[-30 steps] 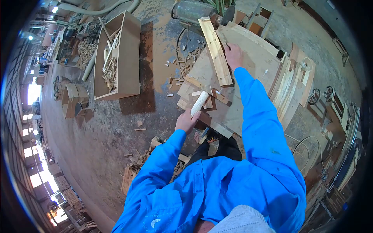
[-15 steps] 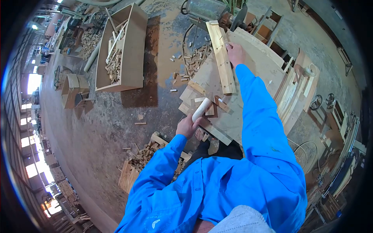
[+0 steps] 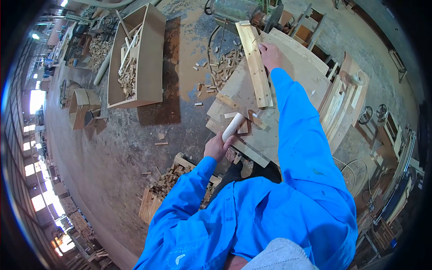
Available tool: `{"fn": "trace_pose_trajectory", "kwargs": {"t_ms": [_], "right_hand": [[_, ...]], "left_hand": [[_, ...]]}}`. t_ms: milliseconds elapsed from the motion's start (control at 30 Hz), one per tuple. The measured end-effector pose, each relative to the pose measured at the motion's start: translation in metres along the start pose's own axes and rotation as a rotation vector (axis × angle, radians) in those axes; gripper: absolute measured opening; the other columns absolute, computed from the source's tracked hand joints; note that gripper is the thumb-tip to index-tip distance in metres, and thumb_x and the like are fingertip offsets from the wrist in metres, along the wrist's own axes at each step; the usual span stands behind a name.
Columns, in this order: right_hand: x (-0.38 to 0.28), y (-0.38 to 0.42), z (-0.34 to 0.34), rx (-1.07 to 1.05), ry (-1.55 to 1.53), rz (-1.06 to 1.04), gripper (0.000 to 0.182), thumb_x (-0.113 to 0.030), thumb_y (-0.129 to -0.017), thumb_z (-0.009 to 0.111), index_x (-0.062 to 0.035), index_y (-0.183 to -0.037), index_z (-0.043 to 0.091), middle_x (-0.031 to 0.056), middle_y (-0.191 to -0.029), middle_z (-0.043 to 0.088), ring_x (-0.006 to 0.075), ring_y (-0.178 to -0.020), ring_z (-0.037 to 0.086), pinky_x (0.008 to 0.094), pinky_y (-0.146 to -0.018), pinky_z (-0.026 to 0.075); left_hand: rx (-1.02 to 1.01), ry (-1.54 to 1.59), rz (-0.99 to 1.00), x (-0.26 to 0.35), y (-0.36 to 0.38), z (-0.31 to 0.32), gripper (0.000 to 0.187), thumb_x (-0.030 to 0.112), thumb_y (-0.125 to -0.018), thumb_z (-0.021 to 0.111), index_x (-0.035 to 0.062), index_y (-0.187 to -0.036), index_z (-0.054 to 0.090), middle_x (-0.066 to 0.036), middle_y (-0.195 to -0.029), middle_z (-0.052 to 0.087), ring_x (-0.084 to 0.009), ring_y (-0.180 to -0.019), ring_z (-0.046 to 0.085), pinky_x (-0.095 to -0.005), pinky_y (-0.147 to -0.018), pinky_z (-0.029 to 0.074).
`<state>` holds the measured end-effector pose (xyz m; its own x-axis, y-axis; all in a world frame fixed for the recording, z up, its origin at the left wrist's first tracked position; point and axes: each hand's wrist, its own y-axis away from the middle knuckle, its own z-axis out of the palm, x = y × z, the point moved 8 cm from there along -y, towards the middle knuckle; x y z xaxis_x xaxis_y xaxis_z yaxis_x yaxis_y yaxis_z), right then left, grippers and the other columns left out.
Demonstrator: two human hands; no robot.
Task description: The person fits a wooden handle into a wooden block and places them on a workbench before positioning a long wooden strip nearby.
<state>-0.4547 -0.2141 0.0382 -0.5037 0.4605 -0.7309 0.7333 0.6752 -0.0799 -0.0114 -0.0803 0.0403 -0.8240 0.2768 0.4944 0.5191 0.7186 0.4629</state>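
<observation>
My left hand (image 3: 217,146) is wrapped round a pale, rounded wooden piece (image 3: 232,126), which slants up over the near edge of the work table (image 3: 292,67). Farther out, my right hand (image 3: 270,56) touches the right side of a long wooden board (image 3: 255,65) with several dark holes along it. Its fingers look bent against the board's edge; whether they grip it, I cannot tell. Small wood strips (image 3: 229,101) and a brown block (image 3: 257,120) lie between the rounded piece and the board's lower end.
A large open box (image 3: 155,58) of wood scraps stands on the floor at the upper left. Offcuts (image 3: 225,69) lie scattered beyond the table. More scraps (image 3: 173,180) fill a crate near my legs. Long curved strips (image 3: 337,108) rest at the table's right.
The view has shifted slightly. My right hand has moved a little up along the board's edge. My left hand keeps its hold on the rounded piece.
</observation>
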Motion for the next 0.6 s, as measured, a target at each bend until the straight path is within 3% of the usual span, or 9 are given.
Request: {"fn": "trace_pose_trajectory", "kwargs": {"t_ms": [267,600], "right_hand": [[-0.005,-0.002,-0.009,0.034,0.022,-0.038,0.034,-0.038,-0.1,0.069,-0.0116,-0.119,0.081,0.0194,-0.121,0.075,0.0407,-0.111,0.07,0.0513,-0.096,0.054],[-0.002,-0.017,-0.015,0.079,0.015,-0.059,0.031,-0.036,-0.101,0.066,-0.0126,-0.113,0.082,0.0215,-0.113,0.076,0.0427,-0.108,0.07,0.0537,-0.096,0.054]], "left_hand": [[0.011,0.038,0.038,0.0,-0.007,0.004,0.058,0.06,-0.104,0.058,0.0022,-0.11,0.06,-0.028,-0.091,0.073,-0.0487,-0.089,0.072,-0.0587,-0.078,0.055],[0.021,0.038,0.061,0.005,-0.021,0.007,0.059,0.06,-0.105,0.057,0.0012,-0.111,0.059,-0.029,-0.093,0.073,-0.0504,-0.09,0.072,-0.0595,-0.078,0.055]]}}
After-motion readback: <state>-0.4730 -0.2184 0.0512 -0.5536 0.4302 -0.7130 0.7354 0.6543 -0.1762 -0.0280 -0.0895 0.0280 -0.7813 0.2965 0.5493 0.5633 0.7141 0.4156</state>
